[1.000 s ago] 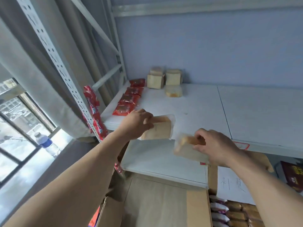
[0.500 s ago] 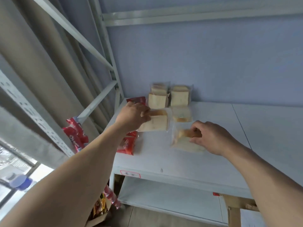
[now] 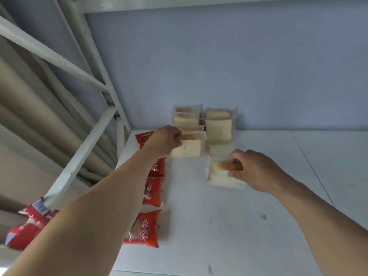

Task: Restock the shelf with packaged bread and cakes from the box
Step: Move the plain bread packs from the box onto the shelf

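Far left: red glossy wrappers (image 3: pixel 29 222) hanging off shelf frame. Red cake packets (image 3: pixel 146 229), flat, crinkly film, in row along left edge of shelf (image 3: pixel 278 226), running front to back. Left hand (image 3: pixel 162 141) grips bread pack (image 3: pixel 189 147) upright, clear soft film, square pale slices, just before rear bread stack (image 3: pixel 186 118); this hand nearer back row. Right hand (image 3: pixel 252 170) pinches second bread pack (image 3: pixel 219 175) by top crust, resting on shelf, front of gap before right rear stack (image 3: pixel 219 124). Box not in view.

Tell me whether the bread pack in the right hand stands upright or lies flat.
Tilted: the right hand grips the bread pack by its crust, lower edge near the shelf.
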